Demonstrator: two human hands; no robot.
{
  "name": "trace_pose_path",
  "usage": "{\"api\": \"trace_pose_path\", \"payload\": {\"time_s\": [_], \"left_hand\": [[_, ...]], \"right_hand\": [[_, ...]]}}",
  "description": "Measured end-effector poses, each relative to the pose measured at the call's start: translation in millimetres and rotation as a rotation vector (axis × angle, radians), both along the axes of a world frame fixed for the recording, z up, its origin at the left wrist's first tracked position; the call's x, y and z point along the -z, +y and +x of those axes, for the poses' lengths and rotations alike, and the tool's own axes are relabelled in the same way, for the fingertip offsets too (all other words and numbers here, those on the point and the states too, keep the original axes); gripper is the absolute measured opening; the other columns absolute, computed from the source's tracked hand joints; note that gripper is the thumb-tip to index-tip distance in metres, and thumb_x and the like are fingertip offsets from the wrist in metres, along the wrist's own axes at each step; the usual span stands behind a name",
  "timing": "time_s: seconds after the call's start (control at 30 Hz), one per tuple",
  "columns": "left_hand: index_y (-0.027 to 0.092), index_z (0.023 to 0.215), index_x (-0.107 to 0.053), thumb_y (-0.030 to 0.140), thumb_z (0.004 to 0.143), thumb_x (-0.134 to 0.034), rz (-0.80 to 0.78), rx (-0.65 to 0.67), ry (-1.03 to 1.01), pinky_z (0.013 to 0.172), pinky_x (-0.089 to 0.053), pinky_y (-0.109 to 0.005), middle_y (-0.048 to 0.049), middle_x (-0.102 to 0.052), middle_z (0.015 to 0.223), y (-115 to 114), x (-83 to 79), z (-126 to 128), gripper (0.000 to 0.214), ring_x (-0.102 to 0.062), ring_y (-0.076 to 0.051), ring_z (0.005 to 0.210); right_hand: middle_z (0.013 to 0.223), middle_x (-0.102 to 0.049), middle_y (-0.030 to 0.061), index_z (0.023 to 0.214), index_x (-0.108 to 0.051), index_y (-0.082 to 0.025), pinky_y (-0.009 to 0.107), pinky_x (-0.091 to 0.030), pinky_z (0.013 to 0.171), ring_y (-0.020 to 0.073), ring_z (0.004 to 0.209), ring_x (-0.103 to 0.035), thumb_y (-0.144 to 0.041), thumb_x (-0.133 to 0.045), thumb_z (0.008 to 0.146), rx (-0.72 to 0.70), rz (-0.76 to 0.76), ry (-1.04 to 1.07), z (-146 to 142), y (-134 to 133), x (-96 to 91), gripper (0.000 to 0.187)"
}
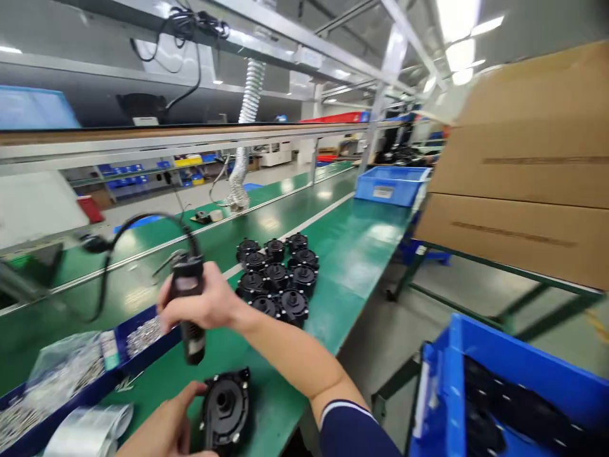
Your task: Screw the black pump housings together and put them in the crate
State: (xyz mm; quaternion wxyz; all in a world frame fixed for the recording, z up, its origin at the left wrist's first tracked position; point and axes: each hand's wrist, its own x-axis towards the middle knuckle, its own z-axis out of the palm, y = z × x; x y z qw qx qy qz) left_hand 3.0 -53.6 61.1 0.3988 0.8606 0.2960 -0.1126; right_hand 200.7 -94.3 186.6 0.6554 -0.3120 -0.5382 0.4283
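Observation:
My right hand (pixel 204 301) is wrapped round a black corded electric screwdriver (pixel 193 343), held upright above the green bench. Its cable loops away to the left. Below it, my left hand (pixel 164 422) grips the left edge of a black round plastic housing (pixel 226 409) with a raised hub in its middle and small metal screws round its rim. The housing is partly cut off by the lower picture edge. Farther along the bench stands a group of several similar black housings (pixel 276 276).
Blue trays of screws (pixel 143 333) lie at left, beside a shiny silver roll (pixel 90 431). A blue bin with black parts (pixel 451 387) stands low at right, under cardboard boxes (pixel 518 165). A light-blue crate (pixel 390 184) sits farther along the bench, and a shelf (pixel 190 134) crosses above.

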Motion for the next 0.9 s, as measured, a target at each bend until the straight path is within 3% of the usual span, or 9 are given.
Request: {"api": "trace_pose_path", "payload": {"time_s": [0.07, 0.13, 0.23, 0.37, 0.5, 0.57, 0.63, 0.73, 0.9], "left_hand": [[0.027, 0.14, -0.057, 0.075, 0.072, -0.072, 0.114, 0.025, -0.093, 0.079, -0.057, -0.036, -0.0061, -0.074, 0.094, -4, -10.7, -4, 0.085, -0.069, -0.029, 0.086], [0.029, 0.138, -0.061, 0.07, 0.082, -0.069, 0.148, 0.108, -0.26, 0.107, -0.047, -0.043, -0.0114, -0.068, 0.13, -6, -17.7, 3, 0.07, -0.061, -0.033, 0.122], [0.026, 0.126, -0.071, 0.065, 0.088, -0.067, -0.01, 0.226, -0.468, 0.123, -0.028, -0.046, -0.011, -0.059, 0.147, -10, -14.7, 19, 0.055, -0.045, -0.032, 0.143], [0.018, 0.099, -0.079, 0.059, 0.08, -0.078, -0.24, -0.006, -0.615, 0.108, -0.046, -0.039, -0.0121, -0.075, 0.117, -11, 1.6, 34, 0.045, -0.064, -0.03, 0.117], [0.012, 0.088, -0.074, 0.048, 0.077, -0.083, -0.79, -0.571, -0.553, 0.078, -0.054, -0.031, -0.0073, -0.074, 0.084, 14, 16.9, 37, 0.039, -0.067, -0.019, 0.076], [0.011, 0.087, -0.071, 0.041, 0.081, -0.079, -1.072, -0.788, -0.488, 0.071, -0.055, -0.029, -0.0062, -0.072, 0.08, 30, 22.9, 36, 0.031, -0.065, -0.017, 0.069], [0.01, 0.092, -0.07, 0.036, 0.088, -0.072, -1.21, -0.845, -0.467, 0.068, -0.057, -0.03, -0.0081, -0.073, 0.084, 41, 27.0, 34, 0.026, -0.068, -0.017, 0.07], [0.01, 0.09, -0.07, 0.033, 0.093, -0.065, -1.246, -0.837, -0.457, 0.061, -0.057, -0.028, -0.0076, -0.073, 0.081, 45, 30.0, 34, 0.023, -0.068, -0.017, 0.066], [0.008, 0.073, -0.068, 0.025, 0.073, -0.084, -1.255, -0.663, -0.379, 0.06, -0.056, -0.025, -0.0064, -0.067, 0.069, 24, 28.1, 37, 0.023, -0.065, -0.014, 0.058]], "right_hand": [[0.057, -0.065, -0.002, 0.061, -0.067, -0.017, 0.026, -0.055, 0.055, 0.015, 0.053, -0.063, -0.014, -0.078, 0.061, 0.072, 0.075, 0.084, 12, -6, -6.7, 0.011], [0.059, -0.065, -0.0022, 0.063, -0.067, -0.017, 0.026, -0.054, 0.054, 0.0145, 0.051, -0.063, -0.011, -0.075, 0.063, 0.133, 0.132, 0.129, 18, -9, -8.5, 0.01], [0.061, -0.065, -0.0031, 0.066, -0.065, -0.018, 0.026, -0.052, 0.051, 0.0143, 0.048, -0.062, -0.008, -0.072, 0.065, 0.191, 0.185, 0.128, 21, -11, -7.3, 0.012], [0.066, -0.065, -0.0033, 0.071, -0.065, -0.018, 0.027, -0.05, 0.052, 0.0139, 0.05, -0.062, -0.006, -0.071, 0.068, 0.266, 0.212, 0.11, 24, -11, -4.9, 0.014], [0.072, -0.065, -0.0031, 0.076, -0.064, -0.02, 0.028, -0.051, 0.049, 0.014, 0.05, -0.062, -0.006, -0.071, 0.069, 0.349, 0.273, 0.15, 29, -12, -3.7, 0.017], [0.074, -0.065, -0.0027, 0.078, -0.064, -0.02, 0.027, -0.05, 0.048, 0.0138, 0.05, -0.061, -0.006, -0.072, 0.069, 0.38, 0.289, 0.17, 31, -13, -3.5, 0.018], [0.075, -0.065, -0.0018, 0.079, -0.064, -0.019, 0.027, -0.049, 0.047, 0.0138, 0.05, -0.061, -0.006, -0.072, 0.069, 0.401, 0.292, 0.172, 32, -13, -3.7, 0.018], [0.074, -0.064, -0.0009, 0.08, -0.065, -0.018, 0.027, -0.049, 0.047, 0.0139, 0.049, -0.061, -0.006, -0.072, 0.07, 0.409, 0.301, 0.164, 34, -14, -4.2, 0.017], [0.075, -0.063, -0.0007, 0.08, -0.065, -0.018, 0.027, -0.047, 0.047, 0.0134, 0.049, -0.06, -0.007, -0.071, 0.071, 0.404, 0.298, 0.141, 34, -15, -3.2, 0.015]]}}
